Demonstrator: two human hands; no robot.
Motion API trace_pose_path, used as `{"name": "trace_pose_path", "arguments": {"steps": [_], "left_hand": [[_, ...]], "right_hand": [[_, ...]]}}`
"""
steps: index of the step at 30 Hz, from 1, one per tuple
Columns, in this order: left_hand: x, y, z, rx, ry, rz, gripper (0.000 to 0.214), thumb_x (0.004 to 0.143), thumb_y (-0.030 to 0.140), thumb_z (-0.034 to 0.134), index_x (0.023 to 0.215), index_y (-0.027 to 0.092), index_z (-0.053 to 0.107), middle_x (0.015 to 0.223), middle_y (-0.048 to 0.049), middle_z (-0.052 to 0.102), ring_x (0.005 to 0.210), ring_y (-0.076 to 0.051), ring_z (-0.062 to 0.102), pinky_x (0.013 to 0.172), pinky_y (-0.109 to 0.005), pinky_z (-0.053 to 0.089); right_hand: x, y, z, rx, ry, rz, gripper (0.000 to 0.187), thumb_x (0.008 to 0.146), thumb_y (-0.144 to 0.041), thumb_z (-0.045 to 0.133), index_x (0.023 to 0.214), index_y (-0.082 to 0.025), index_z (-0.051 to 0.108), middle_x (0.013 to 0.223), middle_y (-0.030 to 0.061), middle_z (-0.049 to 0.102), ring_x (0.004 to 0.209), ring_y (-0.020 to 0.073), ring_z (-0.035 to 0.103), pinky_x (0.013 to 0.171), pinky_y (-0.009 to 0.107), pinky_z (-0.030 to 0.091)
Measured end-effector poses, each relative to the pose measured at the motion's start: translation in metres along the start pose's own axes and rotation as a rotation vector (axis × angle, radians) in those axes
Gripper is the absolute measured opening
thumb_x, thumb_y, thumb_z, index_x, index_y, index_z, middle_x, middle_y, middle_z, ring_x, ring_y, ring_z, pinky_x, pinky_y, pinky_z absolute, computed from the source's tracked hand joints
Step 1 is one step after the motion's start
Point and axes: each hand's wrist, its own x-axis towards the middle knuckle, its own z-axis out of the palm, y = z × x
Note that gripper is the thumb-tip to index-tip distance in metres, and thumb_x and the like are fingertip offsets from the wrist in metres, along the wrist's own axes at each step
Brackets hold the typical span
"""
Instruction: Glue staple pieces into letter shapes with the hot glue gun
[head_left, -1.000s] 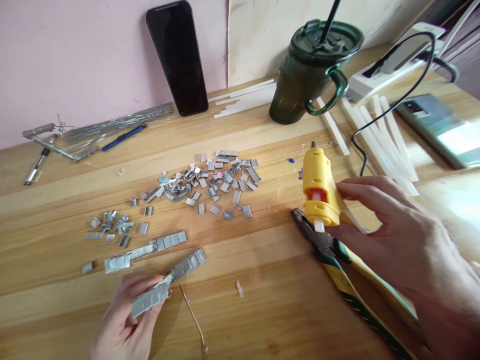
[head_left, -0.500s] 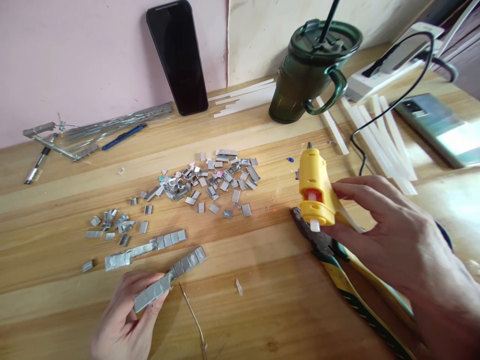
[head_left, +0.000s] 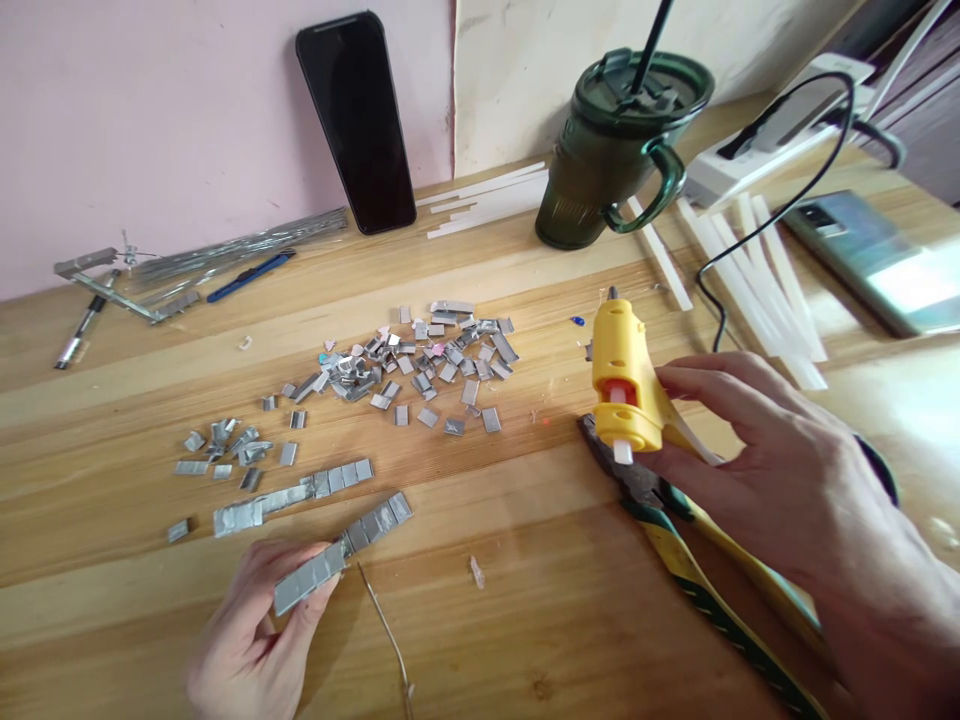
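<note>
My left hand (head_left: 251,630) pinches the near end of a grey strip of joined metal pieces (head_left: 341,550) low on the wooden table (head_left: 525,620). A second such strip (head_left: 289,497) lies just beyond it. My right hand (head_left: 780,480) grips a yellow glue gun (head_left: 624,385) with a white glue stick showing at its back; the nozzle points away from me. Under the gun lie pliers (head_left: 675,520) with yellow and green handles. A scatter of small grey metal pieces (head_left: 420,365) covers the table's middle.
A black phone (head_left: 356,120) leans on the wall. A dark green lidded mug (head_left: 615,150) stands at the back, with white glue sticks (head_left: 750,270), a power strip (head_left: 772,135) and another phone (head_left: 877,260) to the right. Wires, a pen and a blue cutter (head_left: 247,275) lie back left.
My right hand and the glue gun have shifted slightly left. My left hand has lowered its strip flatter toward the table.
</note>
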Motion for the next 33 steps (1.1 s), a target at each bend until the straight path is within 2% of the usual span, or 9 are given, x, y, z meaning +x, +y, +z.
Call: {"name": "trace_pose_path", "arguments": {"steps": [16,28,33], "left_hand": [[0.0037,0.0026,-0.0003,0.070,0.021,0.015,0.015,0.083,0.017,0.063,0.094,0.027,0.067,0.081,0.0012,0.070,0.070,-0.016,0.067,0.066,-0.026,0.057],[-0.0014,-0.0022,0.0001,-0.065,0.020,-0.142,0.019,0.080,0.017,0.067,0.097,0.025,0.070,0.089,-0.0006,0.070,0.078,-0.017,0.068,0.066,-0.024,0.059],[-0.0017,0.0011,0.0007,-0.087,0.019,-0.164,0.019,0.080,0.017,0.067,0.098,0.024,0.069,0.090,-0.0019,0.068,0.081,-0.017,0.066,0.065,-0.023,0.058]], "right_hand": [[0.0000,-0.0023,0.0003,-0.019,0.008,0.040,0.041,0.090,-0.059,0.046,0.100,-0.022,0.061,0.093,0.0089,0.066,0.068,0.0239,0.064,0.052,0.034,0.047],[0.0002,-0.0026,-0.0018,-0.035,0.005,0.035,0.046,0.091,-0.060,0.044,0.099,-0.018,0.061,0.093,0.0113,0.066,0.068,0.0244,0.065,0.052,0.034,0.048],[-0.0002,-0.0023,-0.0013,-0.024,0.010,0.041,0.043,0.090,-0.059,0.044,0.100,-0.021,0.061,0.093,0.0094,0.066,0.069,0.0241,0.065,0.053,0.034,0.048]]}}
